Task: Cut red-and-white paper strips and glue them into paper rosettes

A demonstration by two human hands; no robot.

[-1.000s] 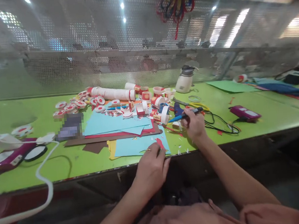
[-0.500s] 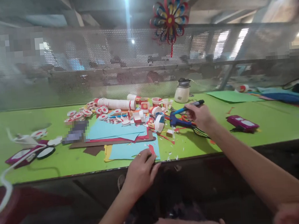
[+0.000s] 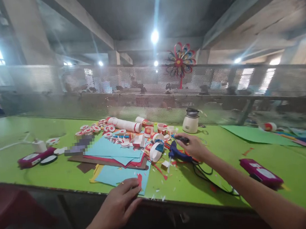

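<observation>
My left hand (image 3: 120, 203) is at the front edge of the table, its fingers closed on a small red paper piece (image 3: 139, 181) over a light blue paper sheet (image 3: 112, 177). My right hand (image 3: 194, 147) grips a blue-and-black pen (image 3: 181, 138), most of it hidden by the fingers. Just below that hand lies a blue glue gun (image 3: 181, 155) with a black cord. To its left are paper cups, among them a white cup with a blue band (image 3: 156, 151). Beyond the left hand is a stack of light blue, red and brown sheets (image 3: 110, 149).
Red-and-white discs (image 3: 90, 129) and a long white tube of stacked cups (image 3: 126, 124) lie at the back. A white jug (image 3: 190, 121) stands by the mesh partition (image 3: 152, 109). Purple boxes lie left (image 3: 30, 159) and right (image 3: 262, 173). Paper scraps litter the front.
The view has tilted up and shifted, so the table sits lower. The pen's angle in my right hand has changed, with less of it showing. My left hand stays at the red piece.
</observation>
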